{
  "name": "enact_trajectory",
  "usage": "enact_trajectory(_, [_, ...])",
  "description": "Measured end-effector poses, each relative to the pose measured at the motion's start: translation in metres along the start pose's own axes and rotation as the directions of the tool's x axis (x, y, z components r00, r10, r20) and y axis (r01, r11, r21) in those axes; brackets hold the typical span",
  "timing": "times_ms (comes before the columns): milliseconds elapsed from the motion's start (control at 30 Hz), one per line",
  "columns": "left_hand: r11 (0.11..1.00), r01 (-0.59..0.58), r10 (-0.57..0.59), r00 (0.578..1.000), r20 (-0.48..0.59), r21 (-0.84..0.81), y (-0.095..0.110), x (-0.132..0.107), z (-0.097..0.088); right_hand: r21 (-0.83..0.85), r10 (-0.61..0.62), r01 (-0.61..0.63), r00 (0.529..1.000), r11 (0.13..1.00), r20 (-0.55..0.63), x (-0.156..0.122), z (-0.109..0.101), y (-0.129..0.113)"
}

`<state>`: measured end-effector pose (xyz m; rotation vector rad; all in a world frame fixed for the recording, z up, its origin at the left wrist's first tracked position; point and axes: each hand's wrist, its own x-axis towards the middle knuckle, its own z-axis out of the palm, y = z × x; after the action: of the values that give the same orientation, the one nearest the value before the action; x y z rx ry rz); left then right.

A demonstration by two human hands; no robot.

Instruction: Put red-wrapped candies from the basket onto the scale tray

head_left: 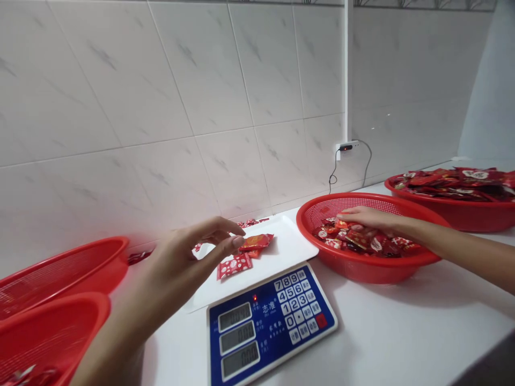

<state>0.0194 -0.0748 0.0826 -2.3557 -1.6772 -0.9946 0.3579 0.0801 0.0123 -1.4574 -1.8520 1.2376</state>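
Note:
Over the white weighing tray (287, 244) of a blue digital scale (269, 321), my left hand (193, 257) is open, thumb and index finger slightly apart. Its fingertips are close to a shiny red packet (259, 242); I cannot tell whether they touch it. A red packet with white dots (234, 266) lies on the tray below. My right hand (368, 219) reaches into a red plastic basket (372, 271) of small wrapped packets (354, 239). Its fingers are closed on a small red-orange packet (341, 223) at the top of the heap.
Another red basket (462, 214), heaped with larger red packets, stands at the back right. Two red baskets (100, 257) (60, 327) are on the left, the nearer with some wrappers inside. A socket strip (346, 147) with a cable (333, 174) is on the tiled wall.

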Motion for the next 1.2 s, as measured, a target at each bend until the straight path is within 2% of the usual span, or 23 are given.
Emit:
enact_trajectory(100, [1.000, 0.017, -0.016, 1.000, 0.025, -0.012, 0.004, -0.001, -0.004, 0.043, -0.066, 0.070, 0.993, 0.997, -0.102, 0.001, 0.002, -0.014])
enact_trajectory(200, [0.999, 0.042, -0.041, 0.998, 0.040, -0.015, 0.009, -0.002, -0.007, 0.219, -0.123, 0.144, 0.987, 0.965, -0.108, -0.002, 0.011, -0.047])
enact_trajectory(267, [0.999, 0.041, -0.041, 0.999, 0.018, -0.027, 0.010, -0.002, -0.009, 0.346, -0.177, 0.212, 0.975, 0.914, -0.132, -0.003, 0.024, -0.076])
enact_trajectory(367, [0.998, 0.025, -0.025, 1.000, 0.002, -0.064, 0.011, -0.002, -0.010, 0.518, -0.279, 0.315, 0.949, 0.796, -0.147, 0.003, 0.055, -0.114])
enact_trajectory(433, [0.997, 0.014, -0.014, 1.000, -0.003, -0.073, 0.012, -0.002, -0.012, 0.605, -0.278, 0.275, 0.956, 0.747, -0.093, 0.012, 0.082, -0.129])
enact_trajectory(533, [0.997, 0.004, -0.005, 1.000, -0.007, -0.075, 0.012, -0.004, -0.014, 0.690, -0.266, 0.169, 0.963, 0.704, 0.035, 0.026, 0.124, -0.140])
enact_trajectory(633, [0.995, -0.001, 0.000, 1.000, -0.009, -0.102, 0.011, -0.007, -0.017, 0.729, -0.351, 0.155, 0.928, 0.667, 0.125, 0.037, 0.157, -0.143])
enact_trajectory(733, [0.992, -0.013, 0.011, 1.000, -0.019, -0.122, 0.009, -0.009, -0.019, 0.656, -0.443, 0.220, 0.875, 0.722, 0.194, 0.045, 0.172, -0.141])
enact_trajectory(800, [0.991, -0.023, 0.020, 1.000, -0.024, -0.128, 0.008, -0.010, -0.019, 0.537, -0.474, 0.299, 0.852, 0.789, 0.222, 0.048, 0.170, -0.139])
enact_trajectory(867, [0.991, -0.021, 0.019, 1.000, -0.018, -0.134, 0.008, -0.010, -0.019, 0.431, -0.486, 0.373, 0.854, 0.822, 0.188, 0.049, 0.159, -0.138])
enact_trajectory(967, [0.990, -0.004, 0.002, 1.000, -0.015, -0.138, 0.010, -0.010, -0.019, 0.359, -0.481, 0.434, 0.875, 0.827, 0.051, 0.046, 0.133, -0.139])
enact_trajectory(1033, [0.992, 0.006, -0.009, 1.000, -0.024, -0.124, 0.011, -0.009, -0.019, 0.315, -0.495, 0.476, 0.869, 0.821, -0.022, 0.041, 0.115, -0.140])
enact_trajectory(1200, [0.997, 0.018, -0.021, 0.999, -0.034, -0.077, 0.011, -0.007, -0.018, 0.167, -0.530, 0.538, 0.843, 0.826, -0.096, 0.023, 0.081, -0.133])
